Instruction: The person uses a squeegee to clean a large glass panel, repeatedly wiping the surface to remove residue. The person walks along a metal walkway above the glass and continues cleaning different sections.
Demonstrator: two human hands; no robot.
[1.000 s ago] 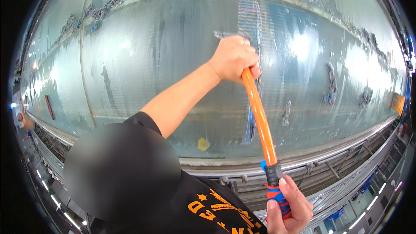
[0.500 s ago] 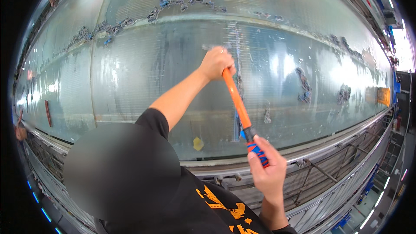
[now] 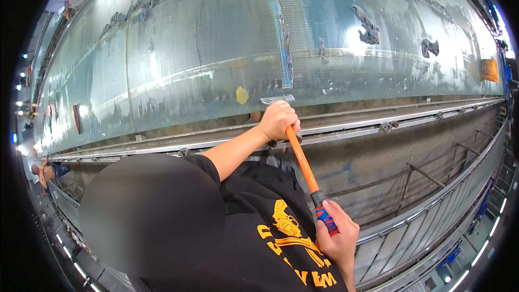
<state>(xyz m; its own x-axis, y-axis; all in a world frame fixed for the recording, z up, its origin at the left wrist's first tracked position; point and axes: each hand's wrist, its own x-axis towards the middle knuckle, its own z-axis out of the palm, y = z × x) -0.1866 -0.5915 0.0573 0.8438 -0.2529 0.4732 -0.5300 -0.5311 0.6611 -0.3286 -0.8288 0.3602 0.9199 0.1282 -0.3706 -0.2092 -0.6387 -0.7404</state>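
Observation:
Both my hands hold a long-handled scraper [image 3: 304, 165] with an orange shaft, a black collar and a red-and-blue wrapped grip. My left hand [image 3: 281, 119] is closed round the shaft's far end, just behind the flat metal blade [image 3: 279, 99]. Lower down, my right hand [image 3: 339, 232] wraps the grip close to my body. The blade is at the near edge of a wide, wet, greenish translucent surface [image 3: 184, 65]; whether it touches is unclear. A dark and bluish line of residue [image 3: 284, 48] runs away from the blade across this surface.
Grey clumps of scraped residue [image 3: 367, 28] lie about the surface. A yellow scrap [image 3: 241, 95], a reddish strip [image 3: 77, 119] and an orange-yellow block [image 3: 490, 70] rest there too. Along the near edge runs a metal rail [image 3: 346, 131]. Another person [image 3: 47, 172] is at far left.
My hands have drawn the scraper toward my body, from the middle of the surface to its near edge. The view has shifted, and both grips stay the same.

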